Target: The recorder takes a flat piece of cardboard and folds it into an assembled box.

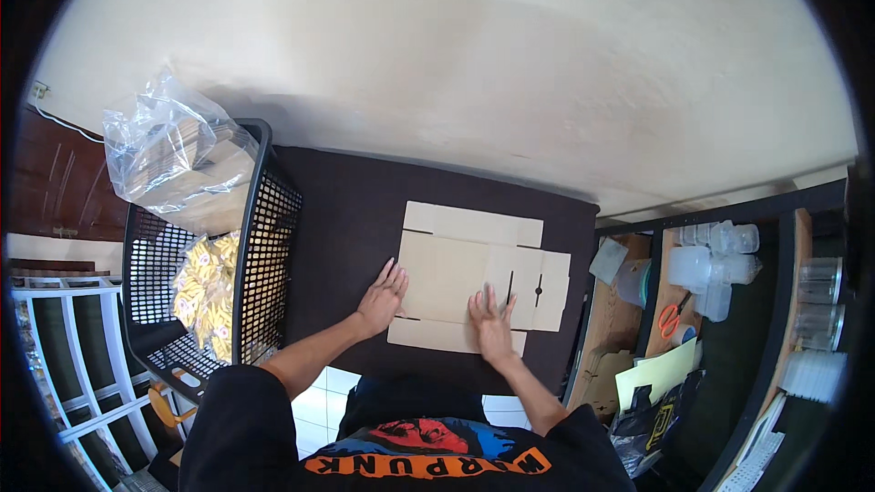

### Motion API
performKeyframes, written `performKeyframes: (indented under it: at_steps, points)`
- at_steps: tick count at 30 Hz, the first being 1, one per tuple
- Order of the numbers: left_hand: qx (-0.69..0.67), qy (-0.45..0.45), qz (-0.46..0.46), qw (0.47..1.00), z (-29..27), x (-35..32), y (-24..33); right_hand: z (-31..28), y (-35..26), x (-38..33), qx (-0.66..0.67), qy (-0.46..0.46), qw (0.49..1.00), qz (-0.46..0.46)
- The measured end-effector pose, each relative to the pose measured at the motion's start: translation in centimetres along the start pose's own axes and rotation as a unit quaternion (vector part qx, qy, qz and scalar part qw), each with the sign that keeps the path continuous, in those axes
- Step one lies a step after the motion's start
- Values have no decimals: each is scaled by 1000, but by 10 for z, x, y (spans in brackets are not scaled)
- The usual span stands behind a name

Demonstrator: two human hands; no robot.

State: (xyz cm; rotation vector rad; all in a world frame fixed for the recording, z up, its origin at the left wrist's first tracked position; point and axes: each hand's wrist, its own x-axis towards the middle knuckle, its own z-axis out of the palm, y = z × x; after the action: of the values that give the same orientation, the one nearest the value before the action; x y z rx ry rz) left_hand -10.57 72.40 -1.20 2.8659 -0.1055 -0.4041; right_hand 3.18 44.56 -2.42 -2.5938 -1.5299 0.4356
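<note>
Fingers of both hands lie spread and flat on a flattened cardboard box [474, 278] near the table's [346, 210] front edge: left hand [383, 299] on its left edge, right hand [492, 323] near its front edge. A black basket [264, 255] stands at the table's left edge.

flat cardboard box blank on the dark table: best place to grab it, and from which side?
Probably the near-left edge of the cardboard box blank, coming from the person's side. It lies flat, so there is no top grip; its slit flaps give a thin free edge to lift. The left hand rests at that edge, the right hand lies flat on the near flap. The dark table is bare there.
</note>
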Motion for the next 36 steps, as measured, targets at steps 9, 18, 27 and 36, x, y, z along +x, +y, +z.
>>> performKeyframes:
  at_steps: [9,18,27,36]
  points:
    - [-1,38,-71,997,21,5,-2,-25,-43,42,62,26,995,77]
    - [85,-91,-104,987,-24,-43,63,-71,-71,49,119,-76,973,182]
    - [-170,-49,-265,948,14,-134,99,-30,-145,-71,345,246,852,309]
    - [-158,38,-285,945,8,-177,174,-84,-173,-96,562,57,791,234]
